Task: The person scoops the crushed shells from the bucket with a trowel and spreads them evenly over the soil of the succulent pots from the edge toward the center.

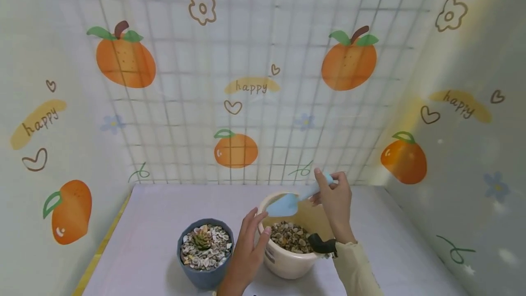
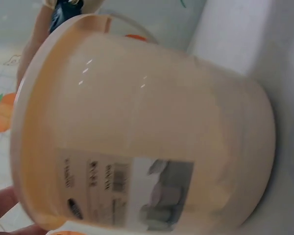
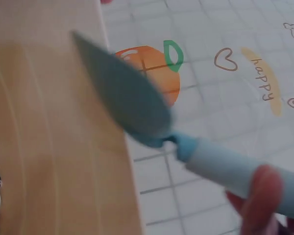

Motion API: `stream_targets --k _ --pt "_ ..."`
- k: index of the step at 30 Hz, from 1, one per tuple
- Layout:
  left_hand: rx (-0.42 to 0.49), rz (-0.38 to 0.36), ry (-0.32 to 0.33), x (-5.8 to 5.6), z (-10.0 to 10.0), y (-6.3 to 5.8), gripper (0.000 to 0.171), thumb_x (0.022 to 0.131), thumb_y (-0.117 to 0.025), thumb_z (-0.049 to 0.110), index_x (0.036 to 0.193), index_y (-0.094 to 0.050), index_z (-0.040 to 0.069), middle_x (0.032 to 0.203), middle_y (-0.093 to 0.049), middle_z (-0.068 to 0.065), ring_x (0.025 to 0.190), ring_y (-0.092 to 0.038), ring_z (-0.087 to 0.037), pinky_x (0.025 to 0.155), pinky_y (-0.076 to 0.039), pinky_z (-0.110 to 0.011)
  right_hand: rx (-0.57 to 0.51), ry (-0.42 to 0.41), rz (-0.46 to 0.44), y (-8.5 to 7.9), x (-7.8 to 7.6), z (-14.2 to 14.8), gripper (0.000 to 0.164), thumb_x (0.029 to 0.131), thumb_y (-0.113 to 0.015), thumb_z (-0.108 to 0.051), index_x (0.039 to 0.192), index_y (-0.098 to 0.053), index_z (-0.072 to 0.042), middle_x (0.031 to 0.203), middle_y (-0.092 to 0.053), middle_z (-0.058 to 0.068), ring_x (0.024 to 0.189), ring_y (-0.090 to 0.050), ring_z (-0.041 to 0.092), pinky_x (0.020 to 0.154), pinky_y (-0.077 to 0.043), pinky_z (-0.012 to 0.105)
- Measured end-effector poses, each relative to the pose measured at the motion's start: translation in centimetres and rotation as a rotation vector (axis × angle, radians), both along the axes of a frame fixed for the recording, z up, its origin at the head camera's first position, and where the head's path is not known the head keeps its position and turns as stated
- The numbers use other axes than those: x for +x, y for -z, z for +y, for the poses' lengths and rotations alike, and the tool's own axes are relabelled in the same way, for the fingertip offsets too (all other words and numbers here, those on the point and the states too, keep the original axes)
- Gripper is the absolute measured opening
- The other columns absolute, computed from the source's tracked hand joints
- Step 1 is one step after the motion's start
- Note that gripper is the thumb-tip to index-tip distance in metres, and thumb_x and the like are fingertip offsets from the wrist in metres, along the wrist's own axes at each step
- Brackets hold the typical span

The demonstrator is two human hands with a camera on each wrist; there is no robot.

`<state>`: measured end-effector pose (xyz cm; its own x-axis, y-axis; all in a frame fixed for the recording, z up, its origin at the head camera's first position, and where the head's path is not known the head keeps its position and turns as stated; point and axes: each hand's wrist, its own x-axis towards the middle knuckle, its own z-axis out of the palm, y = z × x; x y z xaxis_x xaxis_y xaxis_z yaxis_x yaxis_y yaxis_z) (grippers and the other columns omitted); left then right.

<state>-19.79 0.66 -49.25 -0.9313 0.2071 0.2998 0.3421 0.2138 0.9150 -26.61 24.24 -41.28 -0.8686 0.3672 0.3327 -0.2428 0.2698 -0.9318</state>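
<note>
My right hand (image 1: 337, 200) grips a light blue trowel (image 1: 283, 205) by its handle, blade slanting down to the left over a cream plastic bucket (image 1: 287, 264). Close up in the right wrist view, the pointed trowel blade (image 3: 127, 98) crosses the bucket's rim, with thumb and fingers round the pale handle. Small mixed pebbles (image 1: 289, 235) lie inside the bucket. My left hand (image 1: 248, 245) is at the bucket's left side, fingers extended, fingertips right at the rim. The left wrist view shows a printed label (image 2: 127, 188) on the bucket wall.
Left of the bucket stands a blue-grey pot (image 1: 205, 277) with a small succulent (image 1: 202, 240) among pale stones. Both containers sit on a whitish tabletop (image 1: 152, 214). Walls printed with oranges (image 1: 236, 150) rise behind and on both sides. A black wrist strap (image 1: 322, 244) overlaps the bucket's right rim.
</note>
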Motion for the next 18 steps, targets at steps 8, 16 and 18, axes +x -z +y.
stream_targets --k 8,16,18 --pt "0.021 -0.07 0.026 -0.7 1.0 2.0 0.055 0.109 -0.053 0.047 0.156 -0.045 0.02 0.168 -0.018 -0.013 0.153 -0.021 -0.042 0.113 -0.028 -0.069 0.146 -0.181 -0.185 1.2 -0.2 -0.3 0.054 0.102 -0.065 -0.054 0.107 -0.061 0.0 0.076 -0.07 0.019 0.064 -0.071 0.04 0.062 -0.062 0.048" --pt "0.108 -0.142 0.057 -0.9 1.1 3.1 0.055 0.108 -0.051 0.054 0.157 -0.041 0.032 0.163 -0.03 -0.008 0.15 -0.028 -0.035 0.113 -0.03 -0.068 0.428 -0.35 -0.307 2.1 -0.6 -1.6 0.035 0.105 -0.066 -0.033 0.112 -0.071 0.002 0.079 -0.069 0.012 0.067 -0.072 0.033 0.066 -0.062 0.047" --pt "0.109 -0.144 0.057 -0.8 1.0 3.0 0.054 0.108 -0.05 0.055 0.157 -0.041 0.033 0.163 -0.029 -0.007 0.15 -0.029 -0.035 0.113 -0.031 -0.067 0.414 -0.345 -0.309 2.1 -0.7 -1.8 0.035 0.105 -0.067 -0.032 0.113 -0.072 0.001 0.079 -0.069 0.013 0.066 -0.071 0.032 0.065 -0.062 0.047"
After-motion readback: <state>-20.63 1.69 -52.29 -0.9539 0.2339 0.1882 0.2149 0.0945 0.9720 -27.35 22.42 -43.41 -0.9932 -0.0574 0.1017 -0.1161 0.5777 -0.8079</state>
